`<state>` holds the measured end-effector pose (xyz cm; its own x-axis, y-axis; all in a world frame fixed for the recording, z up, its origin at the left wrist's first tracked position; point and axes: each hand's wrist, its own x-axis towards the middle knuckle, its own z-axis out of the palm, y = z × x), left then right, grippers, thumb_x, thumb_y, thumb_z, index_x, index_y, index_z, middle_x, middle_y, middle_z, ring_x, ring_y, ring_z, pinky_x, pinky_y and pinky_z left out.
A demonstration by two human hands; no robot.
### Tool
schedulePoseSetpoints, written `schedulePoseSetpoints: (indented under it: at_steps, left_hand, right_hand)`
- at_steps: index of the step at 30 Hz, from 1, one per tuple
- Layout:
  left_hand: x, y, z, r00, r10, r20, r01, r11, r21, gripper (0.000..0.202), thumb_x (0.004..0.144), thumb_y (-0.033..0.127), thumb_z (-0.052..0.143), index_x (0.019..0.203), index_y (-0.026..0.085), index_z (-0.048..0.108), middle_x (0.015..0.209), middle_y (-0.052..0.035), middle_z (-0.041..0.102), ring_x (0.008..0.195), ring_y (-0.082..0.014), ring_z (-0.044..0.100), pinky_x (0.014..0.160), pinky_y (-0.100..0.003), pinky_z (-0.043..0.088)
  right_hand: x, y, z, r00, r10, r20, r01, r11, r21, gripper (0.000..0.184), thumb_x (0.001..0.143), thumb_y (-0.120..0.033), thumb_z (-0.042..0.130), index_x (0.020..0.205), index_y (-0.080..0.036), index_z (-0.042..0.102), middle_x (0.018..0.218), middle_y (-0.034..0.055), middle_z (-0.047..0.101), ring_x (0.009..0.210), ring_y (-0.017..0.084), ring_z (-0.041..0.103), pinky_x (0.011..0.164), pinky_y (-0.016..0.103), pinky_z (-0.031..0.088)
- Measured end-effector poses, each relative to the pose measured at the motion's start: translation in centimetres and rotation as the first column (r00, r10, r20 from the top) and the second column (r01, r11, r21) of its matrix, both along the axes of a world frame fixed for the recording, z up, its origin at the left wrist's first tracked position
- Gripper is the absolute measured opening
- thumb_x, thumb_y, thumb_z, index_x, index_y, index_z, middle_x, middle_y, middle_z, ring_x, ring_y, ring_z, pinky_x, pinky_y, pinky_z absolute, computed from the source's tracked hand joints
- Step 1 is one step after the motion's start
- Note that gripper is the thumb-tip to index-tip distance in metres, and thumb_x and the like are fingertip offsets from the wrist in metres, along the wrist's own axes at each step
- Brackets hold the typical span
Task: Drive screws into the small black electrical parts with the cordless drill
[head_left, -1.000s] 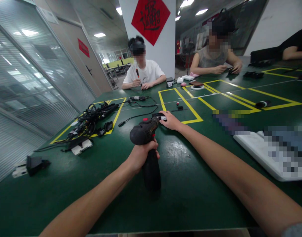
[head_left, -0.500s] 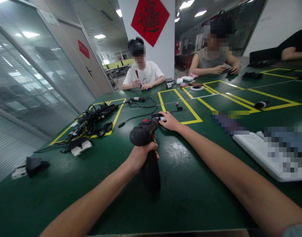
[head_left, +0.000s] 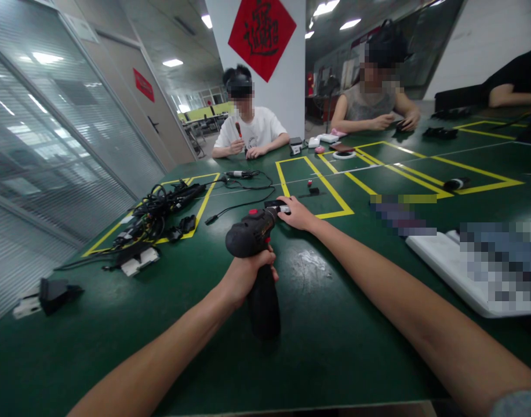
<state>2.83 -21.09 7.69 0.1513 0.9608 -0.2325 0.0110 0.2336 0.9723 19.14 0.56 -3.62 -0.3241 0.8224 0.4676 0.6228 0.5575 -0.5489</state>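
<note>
I am gripping a black cordless drill with a red button (head_left: 251,236) in my left hand (head_left: 243,277), its fingers closed around the top of the handle, above a dark green workbench (head_left: 335,353). My right hand (head_left: 298,213) is reaching forward, its fingers (head_left: 288,207) extended and touching a small black-and-white piece (head_left: 277,205) at the drill's nose; I cannot tell whether they are pinching it. Keeping the drill steady is mattering most while those fingertips are working so close, I judge.
</note>
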Motion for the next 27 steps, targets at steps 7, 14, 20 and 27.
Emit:
schedulePoseSetpoints:
  at_steps: [7, 14, 20, 27]
  left_hand:
    - [-0.13, 0.07, -0.08, 1.0, -0.008, 0.001, 0.008, 1.0, -0.005, 0.017, 0.067, 0.022, 0.063, 0.081, 0.017, 0.054, 0.06, 0.0021, 0.057, 0.05, -0.0127, 0.057, 0.053, -0.025, 0.045]
    - [-0.28, 0.19, -0.41, 1.0, -0.011, -0.014, 0.011, 1.0, 0.001, 0.017, 0.068, 0.024, 0.062, 0.081, 0.017, 0.055, 0.059, 0.0019, 0.057, 0.049, -0.0126, 0.056, 0.053, -0.025, 0.043]
    - [-0.35, 0.19, -0.44, 1.0, -0.021, -0.004, 0.021, 1.0, 0.01, 0.017, 0.068, 0.023, 0.061, 0.083, 0.017, 0.054, 0.061, 0.0019, 0.057, 0.05, -0.0126, 0.057, 0.054, -0.025, 0.044]
    - [-0.26, 0.18, -0.45, 1.0, -0.012, -0.002, 0.012, 1.0, 0.008, 0.017, 0.067, 0.023, 0.061, 0.081, 0.017, 0.054, 0.06, 0.0021, 0.056, 0.05, -0.013, 0.057, 0.052, -0.025, 0.043]
  right_hand:
    - [0.04, -0.15, 0.14, 1.0, 0.002, 0.002, -0.002, 1.0, -0.008, 0.054, 0.084, -0.033, 0.057, 0.136, -0.021, 0.049, 0.117, 0.0114, 0.053, 0.104, 0.025, 0.06, 0.097, 0.04, 0.047]
    - [-0.02, -0.22, 0.25, 1.0, -0.007, 0.016, 0.007, 1.0, -0.014, 0.054, 0.085, -0.033, 0.058, 0.136, -0.02, 0.049, 0.117, 0.0115, 0.053, 0.103, 0.024, 0.06, 0.097, 0.038, 0.046]
    - [-0.02, -0.3, 0.31, 1.0, -0.01, 0.015, 0.011, 1.0, -0.024, 0.055, 0.085, -0.036, 0.059, 0.137, -0.02, 0.048, 0.119, 0.0117, 0.052, 0.106, 0.025, 0.059, 0.098, 0.039, 0.046]
    - [-0.02, -0.42, 0.31, 1.0, -0.006, 0.008, 0.007, 1.0, -0.029, 0.056, 0.086, -0.04, 0.059, 0.137, -0.021, 0.047, 0.12, 0.012, 0.051, 0.107, 0.026, 0.059, 0.097, 0.04, 0.046]
